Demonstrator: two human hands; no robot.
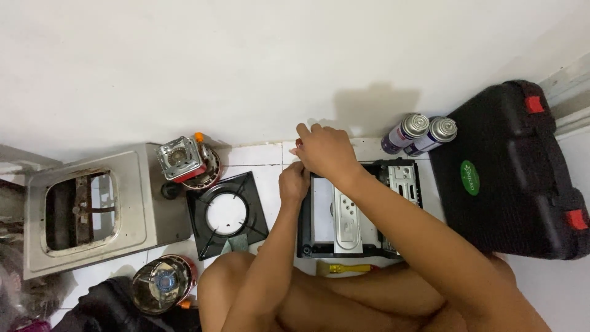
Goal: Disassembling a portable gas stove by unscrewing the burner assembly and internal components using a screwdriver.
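Steel stove top (138, 203) lying far left, black burner grate (227, 215) beside it. Left hand (294, 183) curling closed, gripping the upturned stove body (356, 212) at its left edge. Right hand (322, 149) closing over a small red-tipped tool (298, 142). Gas canisters (420, 133) and black case (513, 172) crowding the right; bare white tiles showing between.

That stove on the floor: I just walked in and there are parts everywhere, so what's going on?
A person sits on the tiled floor with an opened black stove body in front of them. Both hands are at its far left corner: the left hand rests on the edge, and the right hand pinches a small red-tipped thing just above it. A pan support, two gas cans, a black case and a steel stove top lie around.
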